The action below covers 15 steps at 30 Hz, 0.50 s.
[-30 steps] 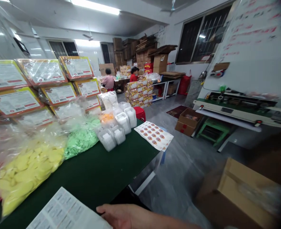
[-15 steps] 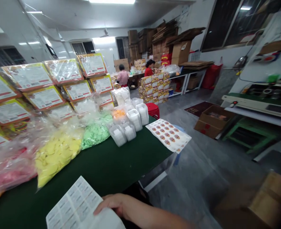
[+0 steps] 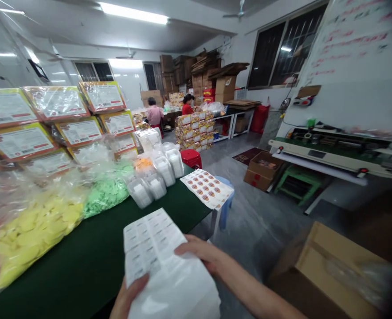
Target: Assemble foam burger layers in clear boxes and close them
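Between my two hands is a stack of white label sheets [image 3: 164,261], printed with small grey labels on its far half and blank on the near half. My left hand [image 3: 129,292] grips its left edge, thumb on top. On the right edge my right hand [image 3: 201,254] is closed, with its fingers partly hidden under the sheets. The stack is held above the near edge of a dark green table [image 3: 66,252]. Beyond it a sheet of round cartoon stickers [image 3: 205,188] lies at the table's right end, beside several clear plastic boxes [image 3: 143,192].
Bags of yellow pieces [image 3: 39,230] and green pieces [image 3: 106,190] line the table before stacked packaged boxes [image 3: 79,130]. A blue stool [image 3: 225,204] and red stool [image 3: 191,158] stand beyond. A cardboard box [image 3: 335,270] is at right. Two people sit at the back.
My view has swung right. The label sheets have come up and toward the middle, and my left hand now shows on their left edge.
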### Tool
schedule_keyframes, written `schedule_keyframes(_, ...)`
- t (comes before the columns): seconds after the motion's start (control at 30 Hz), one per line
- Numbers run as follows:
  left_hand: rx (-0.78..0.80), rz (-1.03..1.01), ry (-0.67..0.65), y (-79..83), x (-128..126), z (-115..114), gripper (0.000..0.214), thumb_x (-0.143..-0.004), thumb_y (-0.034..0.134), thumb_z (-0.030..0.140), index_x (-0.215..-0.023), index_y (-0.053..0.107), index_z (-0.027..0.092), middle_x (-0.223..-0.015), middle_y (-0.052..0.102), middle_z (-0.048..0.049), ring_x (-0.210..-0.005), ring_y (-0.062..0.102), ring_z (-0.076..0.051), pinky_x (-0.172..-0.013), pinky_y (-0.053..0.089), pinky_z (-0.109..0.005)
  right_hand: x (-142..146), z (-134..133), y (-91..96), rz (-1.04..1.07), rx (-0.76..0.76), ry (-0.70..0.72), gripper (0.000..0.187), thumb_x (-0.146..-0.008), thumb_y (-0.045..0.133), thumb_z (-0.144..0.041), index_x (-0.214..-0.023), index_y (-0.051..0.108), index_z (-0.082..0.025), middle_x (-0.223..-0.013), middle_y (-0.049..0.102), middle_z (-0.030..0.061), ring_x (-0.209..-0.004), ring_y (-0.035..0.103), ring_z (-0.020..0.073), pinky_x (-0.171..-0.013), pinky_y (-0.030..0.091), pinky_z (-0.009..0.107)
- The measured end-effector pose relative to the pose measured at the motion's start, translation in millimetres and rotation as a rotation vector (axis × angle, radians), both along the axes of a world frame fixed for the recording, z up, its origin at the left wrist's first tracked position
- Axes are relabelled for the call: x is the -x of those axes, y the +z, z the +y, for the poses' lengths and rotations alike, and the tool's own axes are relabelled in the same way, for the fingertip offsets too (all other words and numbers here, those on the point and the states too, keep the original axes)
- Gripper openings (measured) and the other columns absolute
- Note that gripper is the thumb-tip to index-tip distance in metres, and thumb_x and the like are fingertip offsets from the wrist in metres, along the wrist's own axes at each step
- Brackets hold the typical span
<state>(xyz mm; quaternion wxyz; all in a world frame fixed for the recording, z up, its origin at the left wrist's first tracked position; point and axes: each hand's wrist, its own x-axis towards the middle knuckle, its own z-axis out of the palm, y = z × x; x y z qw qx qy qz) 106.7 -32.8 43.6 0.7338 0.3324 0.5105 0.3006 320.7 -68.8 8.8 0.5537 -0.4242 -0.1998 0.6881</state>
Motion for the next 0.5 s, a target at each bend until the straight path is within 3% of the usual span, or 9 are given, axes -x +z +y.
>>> schedule_keyframes(0.1, 0.061, -0.288, -0.124, 4.4, -76, 15, 0.089, -0.070, 0.075, 0.026, -0.152, 0.040, 0.030, -0.122, 0.073, -0.0099, -0.109, 0.071, -0.038, -0.090, 0.058, -0.049, -70, -15, 27.8, -0.105, -0.029, -0.134, 0.058, -0.058, 0.086, -0.025, -0.113, 0.071, -0.016, -0.103, 0.079, 0.0117, -0.088, 0.075, 0.0276, -0.088, 0.056, 0.042)
schedule_keyframes(0.23, 0.002, -0.529, -0.263, -1.4, -184, 38, 0.091, -0.068, 0.073, 0.014, -0.151, 0.039, 0.029, -0.132, 0.069, -0.0111, -0.112, 0.070, -0.034, -0.099, 0.055, -0.048, -166, -14, 48.1, -0.247, -0.083, -0.249, 0.061, -0.065, 0.081, -0.023, -0.123, 0.066, -0.016, -0.110, 0.078, 0.0151, -0.087, 0.076, 0.0279, -0.085, 0.058, 0.043)
schedule_keyframes(0.37, 0.017, -0.584, -0.306, -25.3, -274, 67, 0.088, -0.065, 0.071, 0.009, -0.147, 0.042, 0.024, -0.136, 0.065, -0.0135, -0.117, 0.067, -0.032, -0.104, 0.053, -0.046, -246, 6, 42.1, -0.396, -0.043, -0.286, 0.059, -0.065, 0.079, -0.024, -0.122, 0.068, -0.015, -0.110, 0.078, 0.0161, -0.085, 0.077, 0.0283, -0.081, 0.059, 0.043)
schedule_keyframes(0.5, -0.006, -0.588, -0.316, -46.7, -334, 105, 0.084, -0.065, 0.067, 0.006, -0.144, 0.043, 0.023, -0.139, 0.063, -0.0134, -0.120, 0.066, -0.030, -0.104, 0.052, -0.047, -303, 43, 21.9, -0.485, 0.041, -0.309, 0.052, -0.065, 0.079, -0.026, -0.115, 0.072, -0.014, -0.109, 0.077, 0.0197, -0.085, 0.076, 0.0304, -0.079, 0.059, 0.046)
